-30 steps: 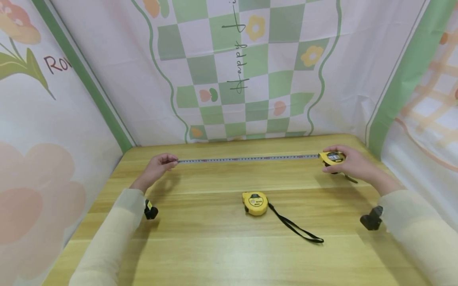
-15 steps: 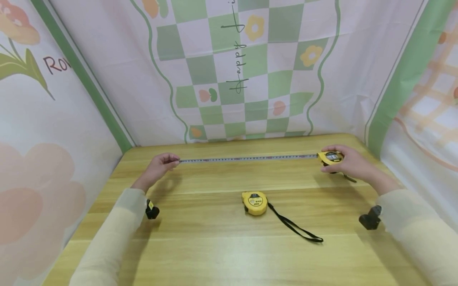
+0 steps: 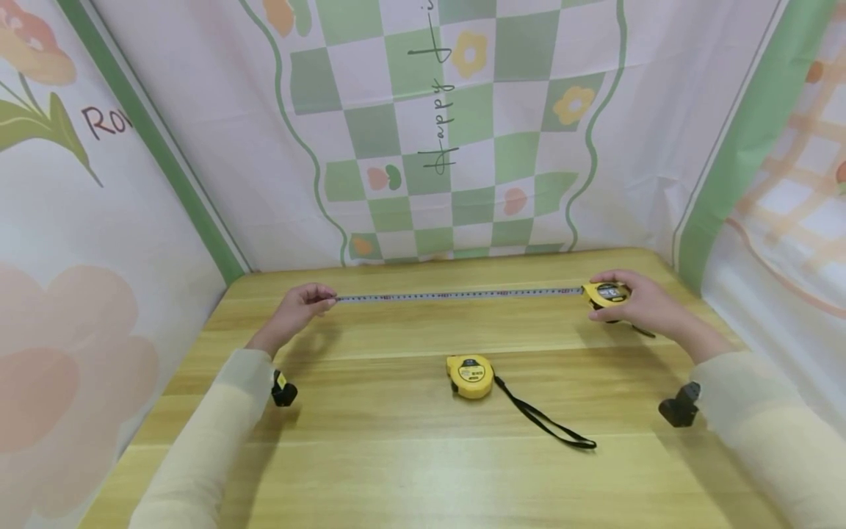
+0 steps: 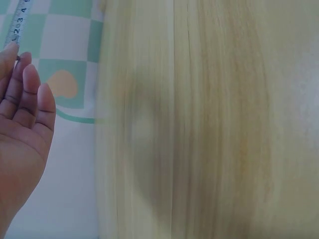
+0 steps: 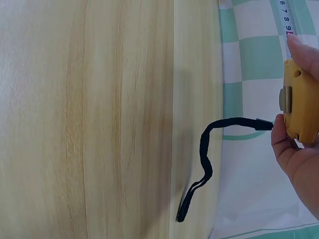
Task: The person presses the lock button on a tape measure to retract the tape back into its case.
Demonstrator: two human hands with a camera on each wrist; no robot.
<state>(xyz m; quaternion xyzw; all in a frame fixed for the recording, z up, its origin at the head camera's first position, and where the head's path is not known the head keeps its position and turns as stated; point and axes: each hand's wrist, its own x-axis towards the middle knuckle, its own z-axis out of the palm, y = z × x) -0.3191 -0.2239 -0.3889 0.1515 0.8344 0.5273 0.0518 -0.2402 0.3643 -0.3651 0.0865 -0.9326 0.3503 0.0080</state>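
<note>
A yellow tape measure (image 3: 606,294) is gripped by my right hand (image 3: 637,303) near the table's far right corner. Its metal blade (image 3: 456,295) runs straight across above the far part of the table. At the blade's left end, my left hand (image 3: 300,308) pinches the tip between thumb and finger; the left wrist view shows the low numbers beside the thumb (image 4: 7,57). From the held case a black wrist strap (image 5: 205,149) hangs down in the right wrist view. A second yellow tape measure (image 3: 471,376) lies on the table between the arms, touched by neither hand.
The second tape measure's black strap (image 3: 548,422) trails toward the right front. Beneath everything is a light wooden table (image 3: 396,470). A patterned cloth (image 3: 423,132) hangs behind it, with more cloth at both sides. Black wrist cameras (image 3: 284,389) sit under the cuffs.
Both hands have moved slightly toward each other, the left one rightward and the right one leftward. The exposed blade is a little shorter. The second tape measure stays in place.
</note>
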